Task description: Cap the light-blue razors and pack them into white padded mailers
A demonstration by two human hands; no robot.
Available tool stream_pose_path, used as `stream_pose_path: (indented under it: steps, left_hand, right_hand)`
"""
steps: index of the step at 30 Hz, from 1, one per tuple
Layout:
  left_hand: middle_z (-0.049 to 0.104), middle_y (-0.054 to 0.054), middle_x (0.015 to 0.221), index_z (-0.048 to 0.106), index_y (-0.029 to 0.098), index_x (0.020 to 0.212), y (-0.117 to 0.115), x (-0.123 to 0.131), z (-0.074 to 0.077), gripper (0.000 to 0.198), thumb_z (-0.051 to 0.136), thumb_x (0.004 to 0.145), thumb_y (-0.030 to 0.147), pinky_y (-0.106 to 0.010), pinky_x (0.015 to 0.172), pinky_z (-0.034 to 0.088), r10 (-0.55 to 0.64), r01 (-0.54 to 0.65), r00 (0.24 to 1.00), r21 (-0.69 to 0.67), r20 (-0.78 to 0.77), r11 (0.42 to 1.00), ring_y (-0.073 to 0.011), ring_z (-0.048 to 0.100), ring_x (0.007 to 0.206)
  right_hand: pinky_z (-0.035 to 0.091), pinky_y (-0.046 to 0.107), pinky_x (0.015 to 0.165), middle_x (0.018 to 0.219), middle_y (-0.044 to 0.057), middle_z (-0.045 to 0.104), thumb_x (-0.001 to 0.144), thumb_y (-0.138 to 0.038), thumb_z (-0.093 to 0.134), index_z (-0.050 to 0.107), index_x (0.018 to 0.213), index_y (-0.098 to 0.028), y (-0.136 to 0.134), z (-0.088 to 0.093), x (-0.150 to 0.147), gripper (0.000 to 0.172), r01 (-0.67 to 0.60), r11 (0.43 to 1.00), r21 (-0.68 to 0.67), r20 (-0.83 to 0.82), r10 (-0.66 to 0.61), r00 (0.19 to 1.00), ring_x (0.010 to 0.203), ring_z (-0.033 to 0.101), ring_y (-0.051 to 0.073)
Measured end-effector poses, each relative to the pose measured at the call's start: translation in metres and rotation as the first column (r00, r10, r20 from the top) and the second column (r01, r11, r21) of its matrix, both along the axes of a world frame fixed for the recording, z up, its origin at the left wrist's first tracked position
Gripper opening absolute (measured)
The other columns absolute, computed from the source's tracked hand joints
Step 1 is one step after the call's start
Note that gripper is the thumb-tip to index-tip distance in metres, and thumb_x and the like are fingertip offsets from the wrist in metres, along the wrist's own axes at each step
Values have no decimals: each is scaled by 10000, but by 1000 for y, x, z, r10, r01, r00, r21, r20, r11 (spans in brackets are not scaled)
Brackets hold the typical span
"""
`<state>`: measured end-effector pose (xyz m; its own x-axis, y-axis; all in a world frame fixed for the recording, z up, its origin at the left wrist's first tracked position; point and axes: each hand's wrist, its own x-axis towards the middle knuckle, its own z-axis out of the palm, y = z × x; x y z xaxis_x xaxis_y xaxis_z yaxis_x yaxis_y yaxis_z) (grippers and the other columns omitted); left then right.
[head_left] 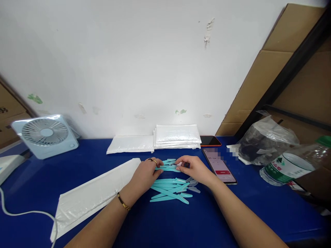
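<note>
Several turquoise eyebrow razors lie in a loose, crossed pile on the blue table, with small clear caps at their right. Just beyond the pile, my left hand pinches the handle end of a turquoise razor between thumb and fingers. At its other end, my right hand is closed, fingertips pinched around the blade end, where a bit of clear plastic shows. More razors lie partly hidden behind the fingers. A long white padded mailer extends beside my left forearm.
White padded mailers are stacked against the wall, another beside them. Right of my right hand lies a lit phone, with a second phone behind. A fan stands left; a large plastic bottle lies right.
</note>
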<state>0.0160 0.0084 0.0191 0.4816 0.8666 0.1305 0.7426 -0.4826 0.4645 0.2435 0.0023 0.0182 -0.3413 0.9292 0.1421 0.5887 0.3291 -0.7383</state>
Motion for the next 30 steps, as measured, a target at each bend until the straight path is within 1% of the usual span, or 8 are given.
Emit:
stream_pose_path:
  steps: [2, 8, 13, 17, 20, 23, 27, 30]
  left_hand:
    - [572, -34, 1030, 553, 234, 1019, -4, -1, 3, 276, 562, 758, 322, -281, 725, 381, -9, 9, 1000, 11, 18, 1000, -190, 528, 879]
    - [610, 7, 867, 623, 248, 856, -23, 2, 12, 236, 659, 684, 404, -271, 733, 357, -343, 334, 938, -129, -53, 934, -167, 546, 804]
    - [620, 2, 817, 635, 230, 798, -28, 9, 7, 143, 624, 730, 355, -260, 716, 348, -325, 311, 943, -162, -68, 936, -163, 543, 803]
    - [605, -2, 754, 601, 206, 787, -25, 8, 7, 183, 540, 780, 378, -240, 603, 335, -219, 218, 976, -189, 16, 958, -141, 523, 695]
    - [568, 21, 687, 544, 203, 822, -20, 4, 6, 211, 460, 820, 396, -221, 537, 319, -81, 115, 985, -227, 150, 967, -116, 485, 605]
    - [538, 31, 680, 507, 195, 802, -15, 1, 2, 211, 456, 819, 400, -209, 559, 347, 17, 63, 953, -252, 302, 966, -107, 480, 623]
    - [518, 35, 686, 494, 189, 771, -11, 1, -2, 213, 478, 804, 398, -202, 579, 362, 63, 64, 906, -283, 419, 957, -101, 468, 640]
    - [514, 36, 678, 497, 186, 767, -10, 2, -2, 209, 494, 791, 394, -203, 576, 358, 76, 59, 896, -287, 437, 956, -101, 462, 635]
  right_hand:
    - [414, 237, 586, 812, 32, 619, 749, -312, 579, 660, 843, -204, -3, 7, 10, 165, -3, 999, 40, 34, 2, 999, 652, 533, 128]
    - [361, 203, 485, 699, -1, 623, 669, -221, 630, 676, 707, -212, -19, 19, 31, 60, -257, 953, -162, 246, 291, 924, 568, 524, 113]
    - [330, 215, 492, 664, -3, 627, 590, -125, 633, 652, 646, -204, -25, 9, 25, 99, -220, 965, -143, 397, 259, 880, 577, 525, 128]
    - [333, 204, 505, 662, -7, 603, 586, -94, 575, 606, 638, -185, -25, 9, 25, 109, -185, 974, -133, 361, 221, 906, 581, 508, 113]
    - [338, 192, 496, 655, -10, 567, 664, -144, 545, 582, 691, -174, -20, 11, 27, 55, -112, 983, -144, 186, 138, 973, 567, 481, 95]
    - [340, 190, 461, 613, -23, 519, 750, -254, 531, 555, 761, -174, -11, 9, 25, 84, 43, 982, -182, -163, -74, 984, 508, 449, 81]
    - [365, 191, 441, 644, -11, 550, 754, -319, 578, 503, 761, -174, -1, 1, 12, 164, 129, 943, -307, -666, -310, 679, 468, 461, 68]
    - [371, 177, 425, 625, -11, 558, 720, -305, 639, 491, 736, -167, -1, -3, 0, 203, 29, 915, -403, -806, -370, 462, 450, 463, 56]
